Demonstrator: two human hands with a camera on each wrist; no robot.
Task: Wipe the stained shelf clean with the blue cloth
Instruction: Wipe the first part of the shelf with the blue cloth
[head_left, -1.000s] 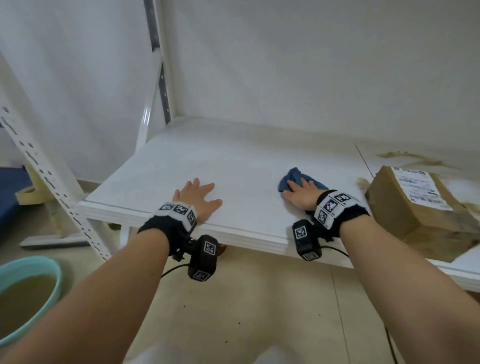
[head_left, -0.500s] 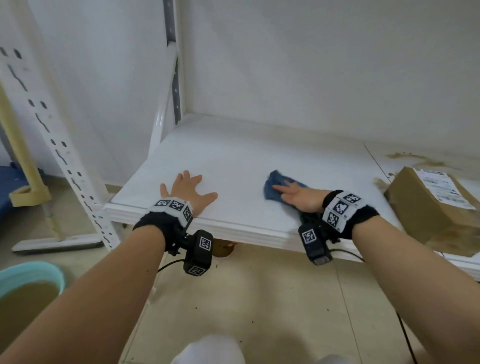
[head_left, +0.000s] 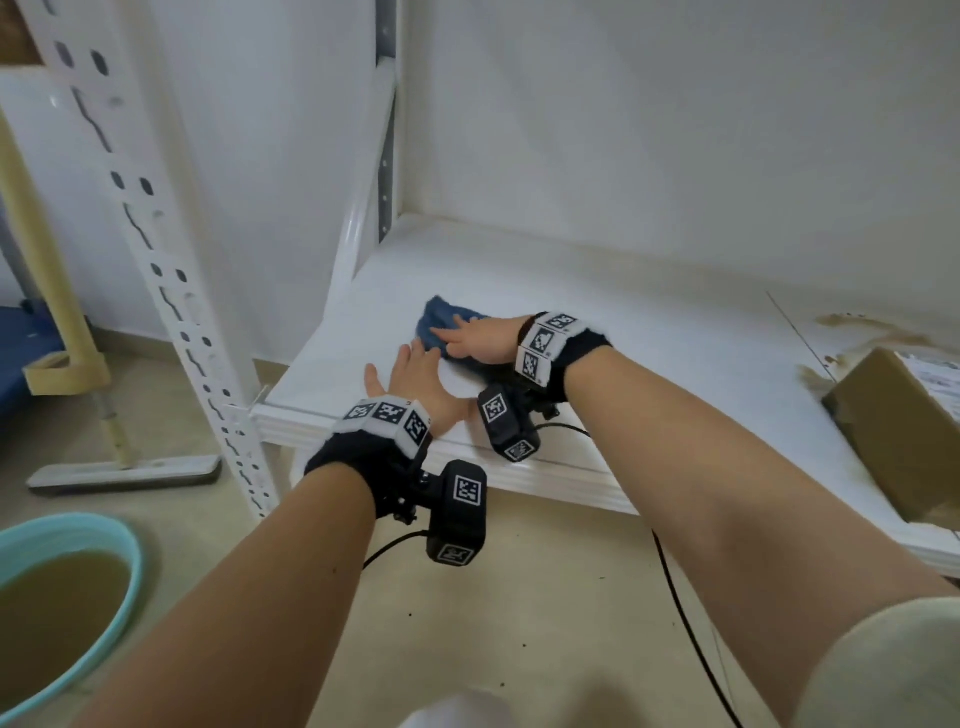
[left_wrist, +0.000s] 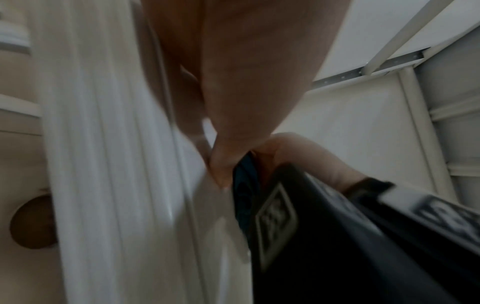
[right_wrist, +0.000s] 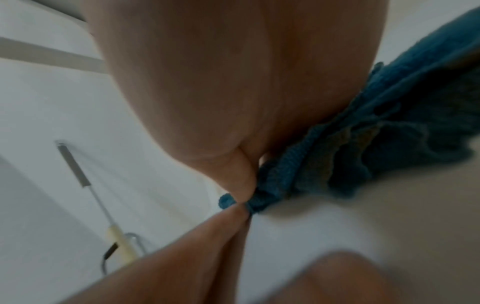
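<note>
With the left hand (head_left: 410, 376) laid flat on the shelf (head_left: 597, 332) and the blue cloth (head_left: 441, 322) pressed beyond it under the right hand's (head_left: 480, 340) straight fingers, the brown stains (head_left: 852, 325) farther right risk being missed or smeared.

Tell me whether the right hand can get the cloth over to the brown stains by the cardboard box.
Probably yes: the right hand presses the blue cloth on open shelf, bare up to the stains beside the box.

cloth (head_left: 434, 325) on shelf (head_left: 597, 332), seemingly left
</note>
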